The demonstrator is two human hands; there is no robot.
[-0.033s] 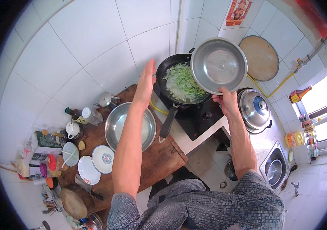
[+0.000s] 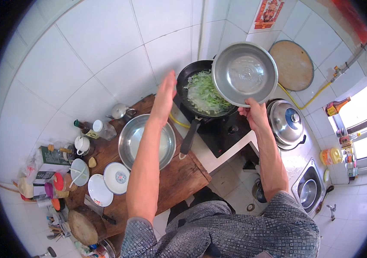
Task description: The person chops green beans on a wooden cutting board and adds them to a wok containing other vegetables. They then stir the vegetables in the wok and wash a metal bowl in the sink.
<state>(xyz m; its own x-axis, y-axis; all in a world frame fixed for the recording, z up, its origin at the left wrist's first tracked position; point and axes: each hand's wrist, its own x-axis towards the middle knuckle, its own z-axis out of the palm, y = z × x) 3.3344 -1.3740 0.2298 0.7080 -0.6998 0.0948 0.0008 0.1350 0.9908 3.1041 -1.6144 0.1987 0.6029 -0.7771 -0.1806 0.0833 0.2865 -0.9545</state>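
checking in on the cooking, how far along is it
Done: shredded green vegetables already lie in the black pan. In hand: the right hand holds an emptied steel bowl tilted over it; the left hand is open, holding nothing. Left: likely stirring and cooking, since the vegetables look raw.

- Pan (image 2: pixel 200 92) sits on the stove (image 2: pixel 222 129), its handle (image 2: pixel 190 137) running toward the person; shredded vegetables (image 2: pixel 205 94) lie in it.
- Right hand (image 2: pixel 252 114) holds a metal bowl (image 2: pixel 244 74) by the near rim, tilted over the pan's right side.
- Left hand (image 2: pixel 166 96) is raised just left of the pan, above the counter (image 2: pixel 179 176).
- Large basin (image 2: pixel 131 142) rests on the counter, left of the stove.
- Two small plates (image 2: pixel 108 182) lie near the basin's left; bottles (image 2: pixel 95 128) and a cup (image 2: pixel 81 144) stand beyond.
- Lidded pot (image 2: pixel 286 122) sits right of the stove.
- Round board (image 2: pixel 293 64) leans on the wall behind the pot.
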